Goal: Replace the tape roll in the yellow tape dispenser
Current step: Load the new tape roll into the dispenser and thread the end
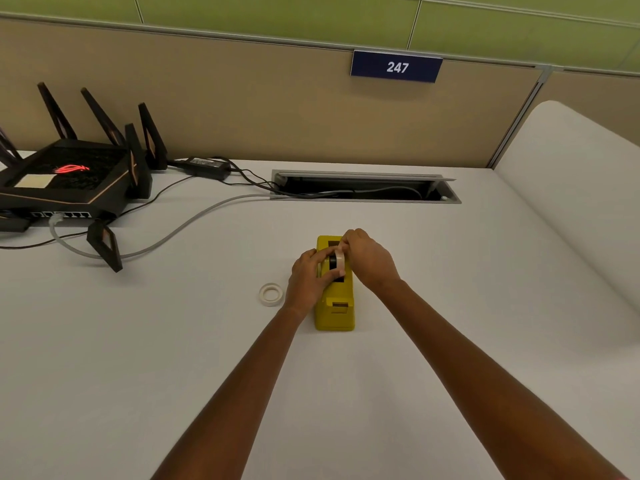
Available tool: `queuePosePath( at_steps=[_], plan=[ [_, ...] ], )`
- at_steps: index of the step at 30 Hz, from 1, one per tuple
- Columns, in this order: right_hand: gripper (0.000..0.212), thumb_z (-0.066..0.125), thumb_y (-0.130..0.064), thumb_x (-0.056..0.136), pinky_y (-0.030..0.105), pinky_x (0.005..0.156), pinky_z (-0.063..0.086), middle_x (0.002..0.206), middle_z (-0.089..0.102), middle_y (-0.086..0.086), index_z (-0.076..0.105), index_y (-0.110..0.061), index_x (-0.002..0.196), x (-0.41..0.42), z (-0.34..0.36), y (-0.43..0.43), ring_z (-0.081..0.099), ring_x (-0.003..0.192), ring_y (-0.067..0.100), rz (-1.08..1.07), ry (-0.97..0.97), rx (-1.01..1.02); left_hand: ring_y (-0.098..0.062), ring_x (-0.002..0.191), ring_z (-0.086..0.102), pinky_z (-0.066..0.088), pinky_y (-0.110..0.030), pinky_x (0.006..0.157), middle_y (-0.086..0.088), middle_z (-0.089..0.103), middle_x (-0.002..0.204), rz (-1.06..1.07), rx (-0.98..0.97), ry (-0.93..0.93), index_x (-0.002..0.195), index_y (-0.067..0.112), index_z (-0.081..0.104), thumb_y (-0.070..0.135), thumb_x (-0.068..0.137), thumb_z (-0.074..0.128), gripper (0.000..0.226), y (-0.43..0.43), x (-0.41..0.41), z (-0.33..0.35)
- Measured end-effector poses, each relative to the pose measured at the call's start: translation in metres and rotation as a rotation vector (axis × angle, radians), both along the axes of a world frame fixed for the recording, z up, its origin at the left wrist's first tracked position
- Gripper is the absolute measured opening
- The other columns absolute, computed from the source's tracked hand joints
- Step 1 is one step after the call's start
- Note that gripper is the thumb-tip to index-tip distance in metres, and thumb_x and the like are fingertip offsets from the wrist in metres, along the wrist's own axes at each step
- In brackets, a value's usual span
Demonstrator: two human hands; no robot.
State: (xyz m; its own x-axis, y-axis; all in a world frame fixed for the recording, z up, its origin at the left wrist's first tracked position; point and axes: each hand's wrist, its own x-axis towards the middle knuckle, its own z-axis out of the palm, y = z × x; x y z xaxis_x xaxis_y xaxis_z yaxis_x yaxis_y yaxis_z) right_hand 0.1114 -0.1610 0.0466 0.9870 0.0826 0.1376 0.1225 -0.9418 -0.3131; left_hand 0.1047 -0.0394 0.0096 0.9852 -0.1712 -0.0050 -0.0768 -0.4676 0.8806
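The yellow tape dispenser (335, 308) stands on the white desk (415, 341), its long side pointing away from me. A white tape roll on a black core (338, 260) sits upright in the dispenser's top slot. My left hand (308, 278) grips the roll and core from the left. My right hand (369, 258) pinches the roll's top edge from the right. A second white tape roll (271, 294) lies flat on the desk just left of my left hand.
A black router with several antennas (72, 178) stands at the far left, with a power brick (207, 167) and cables running to an open cable hatch (363, 187) at the back. A beige partition with a "247" sign (396, 66) closes the rear.
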Motion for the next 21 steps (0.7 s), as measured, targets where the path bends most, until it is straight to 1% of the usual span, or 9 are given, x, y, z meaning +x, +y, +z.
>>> queuePosePath(
  at_steps=[2, 4, 7, 8, 10, 12, 14, 17, 21],
  plan=[
    [0.021, 0.044, -0.016, 0.093, 0.038, 0.077, 0.050, 0.114, 0.056, 0.019, 0.049, -0.002, 0.108, -0.0004, -0.0004, 0.0008, 0.058, 0.094, 0.032, -0.013, -0.003, 0.026, -0.032, 0.131, 0.035, 0.034, -0.048, 0.107, -0.015, 0.040, 0.142, 0.000, -0.001, -0.003, 0.132, 0.022, 0.042, 0.032, 0.083, 0.061, 0.053, 0.0000, 0.0001, 0.0004],
    [0.022, 0.040, -0.016, 0.094, 0.038, 0.077, 0.048, 0.111, 0.058, 0.020, 0.052, -0.002, 0.105, 0.0000, 0.0011, 0.0006, 0.058, 0.093, 0.032, -0.033, 0.007, 0.117, -0.032, 0.130, 0.035, 0.034, -0.048, 0.106, -0.015, 0.040, 0.142, 0.000, -0.003, -0.006, 0.131, 0.022, 0.043, 0.032, 0.083, 0.061, 0.052, 0.0001, -0.0001, 0.0004],
    [0.032, 0.034, -0.023, 0.097, 0.032, 0.072, 0.042, 0.105, 0.064, 0.021, 0.056, -0.001, 0.103, 0.0006, 0.0054, -0.0021, 0.059, 0.092, 0.031, -0.047, 0.040, 0.254, -0.032, 0.130, 0.036, 0.035, -0.049, 0.107, -0.014, 0.040, 0.142, -0.005, -0.011, -0.009, 0.132, 0.022, 0.043, 0.032, 0.084, 0.060, 0.052, 0.0005, -0.0006, 0.0001],
    [0.034, 0.036, -0.026, 0.097, 0.031, 0.072, 0.041, 0.104, 0.065, 0.020, 0.057, -0.001, 0.102, 0.0006, 0.0070, -0.0033, 0.059, 0.092, 0.030, -0.041, 0.050, 0.283, -0.032, 0.130, 0.036, 0.035, -0.049, 0.107, -0.015, 0.040, 0.142, -0.005, -0.011, -0.008, 0.132, 0.022, 0.042, 0.032, 0.084, 0.060, 0.052, 0.0005, -0.0006, 0.0000],
    [0.031, 0.046, -0.028, 0.093, 0.033, 0.075, 0.043, 0.104, 0.066, 0.018, 0.061, -0.002, 0.100, 0.0009, 0.0089, -0.0055, 0.059, 0.094, 0.028, -0.014, 0.065, 0.307, -0.032, 0.130, 0.036, 0.035, -0.050, 0.107, -0.015, 0.040, 0.141, -0.002, -0.011, -0.006, 0.132, 0.020, 0.042, 0.031, 0.084, 0.061, 0.053, 0.0001, -0.0008, 0.0002],
    [0.025, 0.055, -0.026, 0.088, 0.032, 0.076, 0.044, 0.102, 0.068, 0.016, 0.066, -0.005, 0.095, 0.0013, 0.0087, -0.0067, 0.060, 0.095, 0.026, -0.013, 0.067, 0.324, -0.033, 0.129, 0.037, 0.036, -0.050, 0.106, -0.016, 0.041, 0.141, 0.002, -0.012, -0.008, 0.131, 0.019, 0.043, 0.031, 0.083, 0.061, 0.052, -0.0004, -0.0012, 0.0006],
    [0.021, 0.058, -0.023, 0.086, 0.031, 0.074, 0.043, 0.100, 0.069, 0.016, 0.067, -0.005, 0.090, 0.0025, 0.0077, -0.0065, 0.060, 0.094, 0.026, -0.034, 0.038, 0.340, -0.032, 0.129, 0.037, 0.037, -0.049, 0.106, -0.015, 0.041, 0.141, 0.000, -0.013, -0.009, 0.131, 0.019, 0.043, 0.031, 0.083, 0.061, 0.052, -0.0006, -0.0016, 0.0007],
    [0.020, 0.054, -0.022, 0.088, 0.030, 0.073, 0.043, 0.103, 0.064, 0.017, 0.064, -0.005, 0.093, 0.0056, 0.0066, -0.0032, 0.059, 0.093, 0.028, -0.053, -0.009, 0.266, -0.032, 0.130, 0.036, 0.035, -0.049, 0.106, -0.015, 0.040, 0.141, 0.003, -0.011, -0.005, 0.132, 0.022, 0.042, 0.032, 0.084, 0.060, 0.053, -0.0006, -0.0021, 0.0005],
    [0.020, 0.046, -0.020, 0.093, 0.033, 0.073, 0.048, 0.109, 0.059, 0.016, 0.055, -0.004, 0.103, 0.0049, 0.0015, -0.0001, 0.057, 0.095, 0.028, 0.036, -0.093, -0.027, -0.032, 0.131, 0.035, 0.034, -0.049, 0.107, -0.014, 0.038, 0.143, 0.004, -0.005, 0.007, 0.133, 0.022, 0.040, 0.033, 0.084, 0.060, 0.054, -0.0007, -0.0024, 0.0006]
  ],
)
